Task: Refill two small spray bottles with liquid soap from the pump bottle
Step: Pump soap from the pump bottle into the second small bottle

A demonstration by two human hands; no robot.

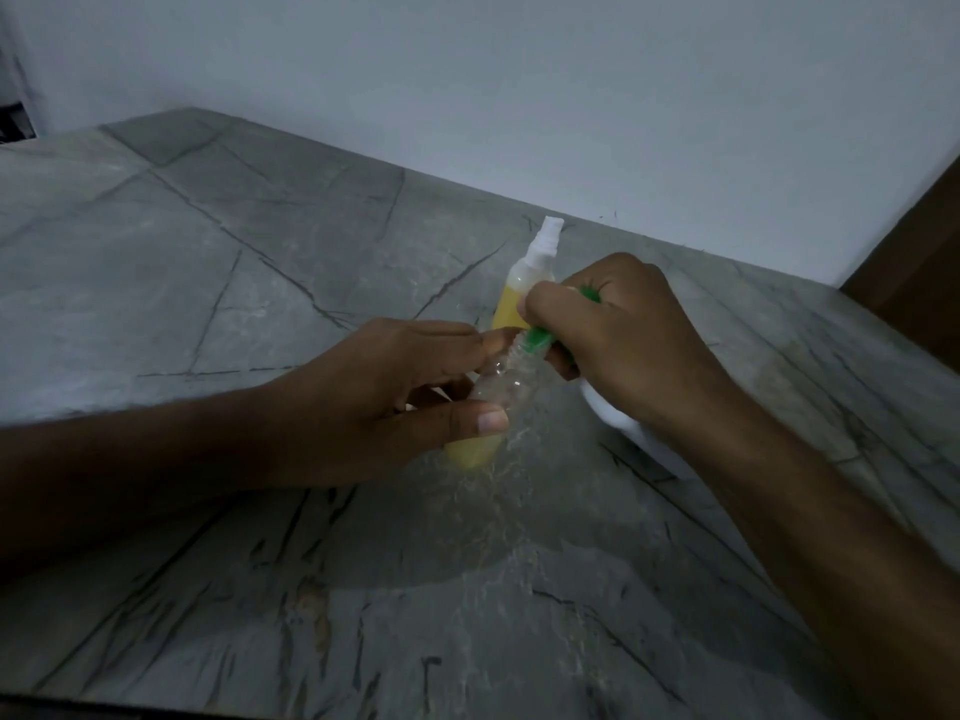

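On the grey stone tabletop a capped spray bottle, part filled with yellow soap, stands upright. Just in front of it, the left hand is wrapped around a second, clear bottle, tilted, with yellow soap in its lower end; thumb and fingers are closed on its body. The right hand, touching the upright bottle's front, is curled shut around a green part at the clear bottle's neck. A white object shows beneath the right wrist, mostly hidden, behind and right of the clear bottle
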